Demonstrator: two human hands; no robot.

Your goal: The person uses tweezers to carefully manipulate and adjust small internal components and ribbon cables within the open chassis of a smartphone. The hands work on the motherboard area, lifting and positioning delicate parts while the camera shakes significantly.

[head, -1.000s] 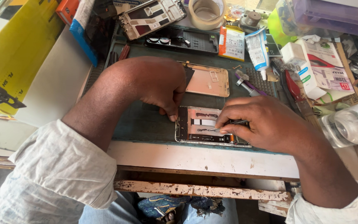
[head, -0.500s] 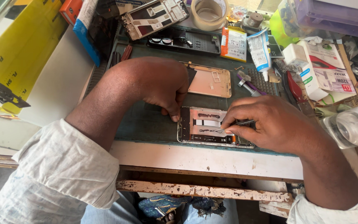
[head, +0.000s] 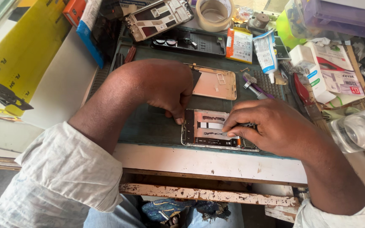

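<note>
An opened phone frame with bare internals lies on the green work mat near the bench's front edge. My left hand presses its fingertips on the frame's upper left corner, pinning it down. My right hand pinches thin metal tweezers, their tip touching the inside of the frame near its middle. A rose-gold back cover lies just behind the frame.
Behind the mat lie a black phone frame, a second frame, a tape roll, a glue tube and small boxes. A clear bottle rests at the right. A yellow box stands at the left.
Both hands stay on the phone frame; the view has shifted only slightly. The tweezers keep working at the same spot inside the frame.
</note>
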